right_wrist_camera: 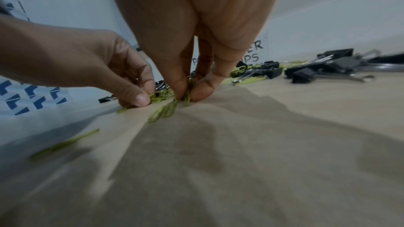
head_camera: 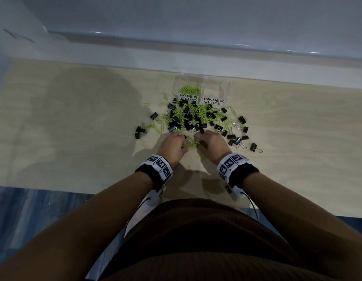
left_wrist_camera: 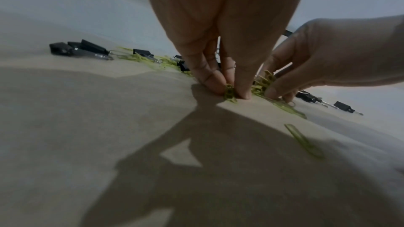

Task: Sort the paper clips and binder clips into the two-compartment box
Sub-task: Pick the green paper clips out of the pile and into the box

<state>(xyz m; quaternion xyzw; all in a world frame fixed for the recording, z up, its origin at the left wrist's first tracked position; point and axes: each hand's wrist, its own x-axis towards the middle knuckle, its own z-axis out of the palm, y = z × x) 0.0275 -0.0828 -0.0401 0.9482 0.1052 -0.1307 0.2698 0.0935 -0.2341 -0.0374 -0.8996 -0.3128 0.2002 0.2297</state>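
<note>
Black wristbands [head_camera: 153, 175] (checkered white tags)

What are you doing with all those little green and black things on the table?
A person is sorting clips. Both hands are down at the near edge of the pile: the left hand pinches a few green paper clips against the table, and the right hand pinches some more beside it. The clear box at the back already has green clips in its PAPER CLIPS side; the BINDER CLIPS side looks empty. The black binder clips lie mixed with the rest.
</note>
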